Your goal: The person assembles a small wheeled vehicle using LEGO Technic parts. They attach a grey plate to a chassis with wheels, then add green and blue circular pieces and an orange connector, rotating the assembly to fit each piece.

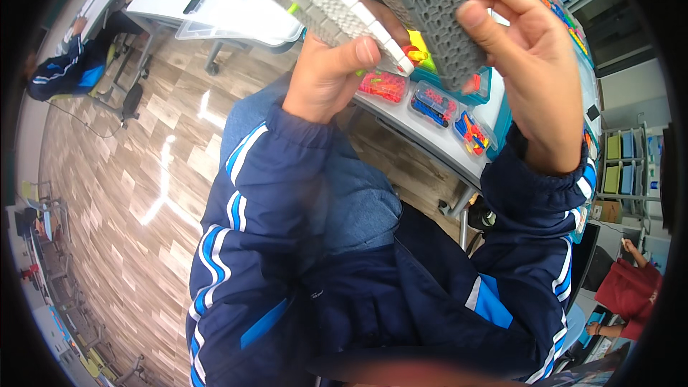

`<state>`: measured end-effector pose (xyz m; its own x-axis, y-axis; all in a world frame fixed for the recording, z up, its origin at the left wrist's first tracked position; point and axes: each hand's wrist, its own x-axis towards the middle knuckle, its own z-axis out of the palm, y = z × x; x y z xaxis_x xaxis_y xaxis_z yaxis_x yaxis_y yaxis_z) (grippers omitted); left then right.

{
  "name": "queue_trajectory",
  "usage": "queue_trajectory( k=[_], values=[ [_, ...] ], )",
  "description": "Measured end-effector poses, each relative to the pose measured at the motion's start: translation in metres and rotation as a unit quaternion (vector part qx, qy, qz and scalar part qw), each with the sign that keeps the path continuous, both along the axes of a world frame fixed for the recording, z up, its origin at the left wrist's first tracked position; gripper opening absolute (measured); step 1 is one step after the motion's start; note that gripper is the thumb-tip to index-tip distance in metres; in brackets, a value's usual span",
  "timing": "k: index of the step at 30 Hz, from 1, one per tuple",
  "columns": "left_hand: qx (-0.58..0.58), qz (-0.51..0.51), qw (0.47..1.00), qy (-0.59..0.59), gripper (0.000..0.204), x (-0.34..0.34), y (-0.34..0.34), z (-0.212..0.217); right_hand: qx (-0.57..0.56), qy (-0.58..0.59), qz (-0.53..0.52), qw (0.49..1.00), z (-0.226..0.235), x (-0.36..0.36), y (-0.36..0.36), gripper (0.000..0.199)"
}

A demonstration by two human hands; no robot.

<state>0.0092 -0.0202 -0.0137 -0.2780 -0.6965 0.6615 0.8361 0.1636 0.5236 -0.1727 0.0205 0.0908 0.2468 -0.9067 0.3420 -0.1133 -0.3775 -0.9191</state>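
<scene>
Above the near edge of the table [459, 160], we are gripping the white strip [344, 20] in our left hand [320, 79] and pinching the dark grey panel [437, 18] in our right hand [529, 54], ideally steadying both without squeezing.

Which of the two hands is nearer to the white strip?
Left. The left hand grips the white strip, thumb on it. The right hand is farther right, touching the dark grey piece.

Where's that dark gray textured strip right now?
In the head view, the gray strip is at the top, right of center, between the white strip and the right hand, which grips its edge.
</scene>
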Motion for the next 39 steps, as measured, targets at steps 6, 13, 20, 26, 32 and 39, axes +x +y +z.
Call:
queue_trajectory(
  k=[6,13,20,26,32,39],
  values=[
    [-0.058,0.01,0.998,-0.034,0.043,0.008,-0.005,-0.003,-0.031,-0.078,-0.006,0.996,0.016,-0.005,-0.004,0.027],
    [-0.076,0.011,0.995,-0.062,0.058,0.007,0.002,0.001,0.029,-0.152,0.109,0.982,0.026,-0.005,0.004,0.024],
    [-0.027,0.044,0.999,-0.008,0.067,0.001,0.009,0.004,0.079,-0.011,0.088,0.993,0.027,-0.01,0.012,0.041],
    [-0.039,0.054,0.998,0.015,0.066,0.003,0.007,0.005,-0.012,-0.022,0.022,0.999,0.029,0.007,0.029,0.044],
    [0.023,-0.001,0.996,0.085,0.062,0.0,0.013,0.008,-0.24,0.104,-0.029,0.965,0.015,0.013,0.031,0.043],
    [0.134,0.03,0.988,0.068,0.068,0.002,0.019,0.013,-0.388,0.236,-0.056,0.889,-0.005,0.011,0.025,0.037]
  ],
)
